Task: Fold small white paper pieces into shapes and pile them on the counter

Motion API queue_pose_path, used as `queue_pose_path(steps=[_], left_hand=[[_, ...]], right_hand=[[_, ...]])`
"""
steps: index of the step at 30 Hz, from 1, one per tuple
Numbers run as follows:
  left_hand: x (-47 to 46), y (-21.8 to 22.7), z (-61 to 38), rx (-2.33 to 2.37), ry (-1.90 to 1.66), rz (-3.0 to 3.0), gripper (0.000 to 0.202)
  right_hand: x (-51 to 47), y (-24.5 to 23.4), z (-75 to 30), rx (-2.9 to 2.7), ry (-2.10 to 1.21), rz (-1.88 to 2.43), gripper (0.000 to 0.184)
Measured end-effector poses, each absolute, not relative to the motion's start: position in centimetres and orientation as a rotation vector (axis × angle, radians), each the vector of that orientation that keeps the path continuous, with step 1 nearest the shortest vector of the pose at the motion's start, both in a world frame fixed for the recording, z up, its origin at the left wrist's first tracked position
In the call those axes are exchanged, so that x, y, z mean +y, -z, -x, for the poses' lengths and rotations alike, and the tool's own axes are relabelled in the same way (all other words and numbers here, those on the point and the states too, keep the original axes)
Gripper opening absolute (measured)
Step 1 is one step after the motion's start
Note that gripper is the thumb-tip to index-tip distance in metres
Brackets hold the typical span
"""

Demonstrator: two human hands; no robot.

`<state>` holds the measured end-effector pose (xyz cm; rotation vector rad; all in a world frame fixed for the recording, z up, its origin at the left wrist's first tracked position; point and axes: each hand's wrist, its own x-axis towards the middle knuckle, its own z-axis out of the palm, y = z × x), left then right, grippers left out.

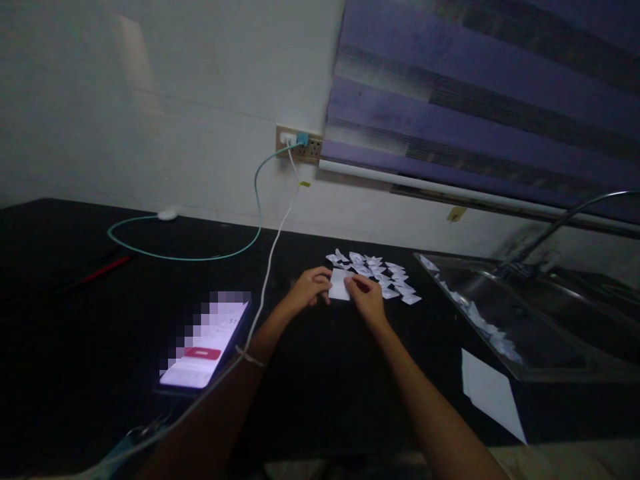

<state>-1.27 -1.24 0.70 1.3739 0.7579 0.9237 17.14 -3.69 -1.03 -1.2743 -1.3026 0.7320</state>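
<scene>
Between my two hands is a small white square of paper (339, 285), held just above or on the dark countertop. My left hand (311, 288) grips its left edge with the fingers bent. At its right edge, my right hand (367, 296) pinches the paper between thumb and fingers. Just behind the hands lie several small folded white paper pieces (400, 280), pointed in shape and grouped in rows. A flat stack of white paper sheets (493, 390) rests on the counter to the right, near the front edge.
A lit phone (205, 347) lies left of my forearm, and a white cable (271, 260) crosses that forearm. A teal cable (200, 259) loops behind, near a red pen-like stick (105, 269). At right is a metal sink (540, 333) with a faucet (550, 230); folded papers line its rim.
</scene>
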Motion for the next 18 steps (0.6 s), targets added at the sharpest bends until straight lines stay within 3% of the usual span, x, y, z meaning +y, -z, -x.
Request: queue_pose_path(steps=[5, 9, 18], left_hand=[[-0.8, -0.6, 1.1, 0.832, -0.960, -1.300, 0.018], [-0.5, -0.3, 1.2, 0.825, -1.009, -1.255, 0.014], [-0.9, -0.6, 1.3, 0.739, -0.992, -1.310, 0.033]], right_hand=[[-3.4, 1.4, -17.0, -1.334, -0.826, 1.160, 0.042], [-3.0, 1.5, -17.1, -1.328, -0.826, 1.108, 0.032], [-1.6, 2.5, -17.4, -1.181, -0.905, 1.055, 0.025]])
